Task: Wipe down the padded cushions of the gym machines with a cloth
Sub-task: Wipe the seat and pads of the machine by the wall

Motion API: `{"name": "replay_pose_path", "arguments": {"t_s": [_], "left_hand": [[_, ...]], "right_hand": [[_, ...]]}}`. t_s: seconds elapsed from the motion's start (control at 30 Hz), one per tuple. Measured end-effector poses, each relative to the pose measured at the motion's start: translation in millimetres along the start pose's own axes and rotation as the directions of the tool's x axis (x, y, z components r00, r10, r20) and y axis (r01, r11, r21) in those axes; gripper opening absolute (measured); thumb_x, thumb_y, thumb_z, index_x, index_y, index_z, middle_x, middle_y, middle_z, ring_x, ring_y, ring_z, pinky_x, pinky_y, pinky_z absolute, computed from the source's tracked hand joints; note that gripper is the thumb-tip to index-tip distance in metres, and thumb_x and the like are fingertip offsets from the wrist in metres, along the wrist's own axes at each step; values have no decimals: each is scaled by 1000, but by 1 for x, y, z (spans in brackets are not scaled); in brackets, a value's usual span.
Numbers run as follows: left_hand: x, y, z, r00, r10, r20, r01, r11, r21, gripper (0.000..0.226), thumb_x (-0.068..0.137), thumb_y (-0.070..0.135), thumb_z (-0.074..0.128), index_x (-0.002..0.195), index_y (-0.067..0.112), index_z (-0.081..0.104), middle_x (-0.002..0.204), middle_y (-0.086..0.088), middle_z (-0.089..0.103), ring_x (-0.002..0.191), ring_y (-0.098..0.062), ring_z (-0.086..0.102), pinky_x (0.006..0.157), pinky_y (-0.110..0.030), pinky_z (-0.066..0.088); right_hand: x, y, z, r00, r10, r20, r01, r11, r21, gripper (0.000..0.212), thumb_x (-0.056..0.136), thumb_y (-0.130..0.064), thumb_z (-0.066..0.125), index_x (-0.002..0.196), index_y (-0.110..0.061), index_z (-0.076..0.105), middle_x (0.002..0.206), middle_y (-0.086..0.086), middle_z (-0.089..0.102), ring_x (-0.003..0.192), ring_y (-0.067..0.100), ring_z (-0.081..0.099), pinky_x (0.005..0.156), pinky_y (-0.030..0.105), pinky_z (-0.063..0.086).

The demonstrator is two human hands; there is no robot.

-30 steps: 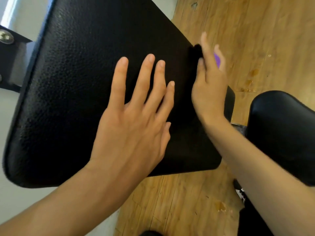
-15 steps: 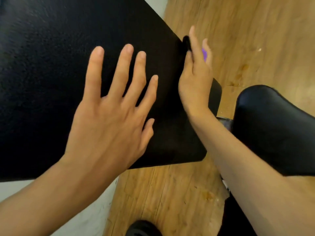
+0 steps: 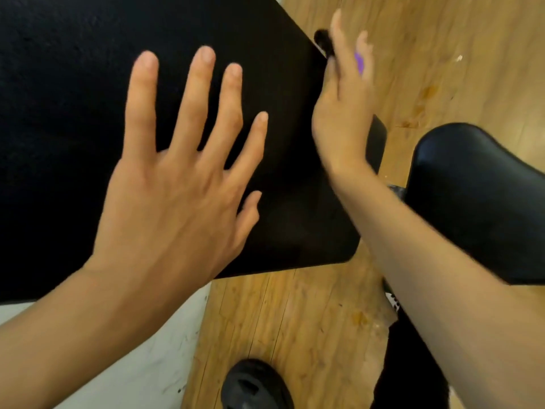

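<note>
A big black padded cushion (image 3: 88,84) fills the upper left. My left hand (image 3: 177,184) lies over it with fingers spread and straight. My right hand (image 3: 343,113) stands edge-on against the cushion's right side, fingers straight and blurred. It presses a cloth (image 3: 359,62) against that edge; only a purple patch and a dark tuft near the fingertips show, the rest is hidden behind the hand. Whether the thumb pinches the cloth is hidden.
A second black padded cushion (image 3: 477,187) sits to the right, partly behind my right forearm. Below is a wooden floor (image 3: 289,320) with small stains, a white surface (image 3: 132,364) at lower left, and my dark shoe (image 3: 253,385) at the bottom.
My right hand has slid farther up along the cushion's right edge with the cloth. My left hand has shifted slightly up and left over the cushion, still spread flat.
</note>
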State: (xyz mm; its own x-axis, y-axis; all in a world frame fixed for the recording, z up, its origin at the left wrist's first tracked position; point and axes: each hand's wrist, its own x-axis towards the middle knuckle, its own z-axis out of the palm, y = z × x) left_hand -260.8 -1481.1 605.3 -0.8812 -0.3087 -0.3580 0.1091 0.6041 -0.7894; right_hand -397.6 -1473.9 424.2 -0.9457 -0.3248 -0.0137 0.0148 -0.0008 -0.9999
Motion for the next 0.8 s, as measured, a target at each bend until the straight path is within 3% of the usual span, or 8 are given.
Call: {"name": "replay_pose_path", "arguments": {"t_s": [0.07, 0.13, 0.2, 0.27, 0.4, 0.5, 0.7, 0.8], "left_hand": [[-1, 0, -1, 1000, -2, -8, 2, 1000, 16, 83, 101, 54, 16, 164, 7, -10, 165, -35, -18, 153, -53, -18, 120, -73, -3], [-1, -1, -3, 1000, 5, 4, -5, 1000, 26, 82, 101, 54, 14, 164, 7, -11, 164, -36, -19, 153, -54, -19, 120, -74, -3], [0, 0, -4, 1000, 13, 23, -14, 999, 37, 82, 101, 55, 14, 164, 7, -11, 164, -37, -20, 153, -55, -18, 120, -75, -4], [1, 2, -2, 999, 21, 38, -23, 998, 56, 83, 101, 55, 12, 163, 6, -13, 163, -38, -20, 152, -57, -18, 119, -76, -2], [4, 9, -2, 999, 13, 48, -16, 997, 72, 83, 100, 55, 10, 161, 6, -19, 162, -40, -21, 150, -60, -17, 116, -78, 1], [7, 14, -3, 998, 4, 58, -9, 996, 87, 82, 101, 55, 9, 161, 6, -20, 162, -40, -20, 150, -62, -15, 115, -79, 2], [12, 18, -5, 997, 24, 75, -31, 994, 100, 80, 103, 54, 8, 161, 6, -21, 161, -41, -23, 148, -65, -16, 112, -83, 1], [18, 23, -4, 995, 48, 89, -56, 995, 87, 80, 103, 54, 7, 160, 7, -23, 160, -40, -25, 147, -66, -18, 111, -84, 0]], "right_hand": [[-69, -2, -4, 999, -32, 10, 32, 999, -6, 48, 111, -18, 36, 158, -28, 36, 170, 11, 14, 157, 22, 13, 123, 36, 31], [-163, -3, -12, 995, 10, 99, -5, 999, -51, 53, 111, -21, 33, 157, -45, 28, 172, -2, 5, 158, 18, 6, 121, 49, 34], [-224, -6, -25, 981, 76, 179, -51, 989, -141, 67, 110, -15, 33, 152, -63, 14, 170, -15, -7, 158, 20, 5, 113, 49, 45], [-210, 4, -27, 974, 140, 176, -122, 986, -109, 62, 109, -24, 31, 151, -65, 13, 170, -15, -10, 158, 17, 7, 115, 46, 43], [-62, 13, -12, 995, 104, 3, -104, 994, -47, 49, 111, -21, 37, 158, -31, 34, 171, 10, 5, 157, 21, 13, 124, 39, 28], [-10, 12, -6, 994, 89, -57, -91, 995, -31, 47, 110, -17, 39, 157, -25, 39, 169, 14, 14, 154, 22, 23, 121, 29, 30], [-175, 2, -26, 981, 157, 111, -157, 988, -8, 50, 104, -44, 28, 152, -57, 27, 170, -14, 3, 157, 9, 11, 122, 47, 33], [-155, 13, -26, 971, 214, 108, -212, 977, -27, 50, 105, -41, 30, 153, -52, 29, 171, -12, 4, 157, 8, 8, 125, 44, 29]]}}
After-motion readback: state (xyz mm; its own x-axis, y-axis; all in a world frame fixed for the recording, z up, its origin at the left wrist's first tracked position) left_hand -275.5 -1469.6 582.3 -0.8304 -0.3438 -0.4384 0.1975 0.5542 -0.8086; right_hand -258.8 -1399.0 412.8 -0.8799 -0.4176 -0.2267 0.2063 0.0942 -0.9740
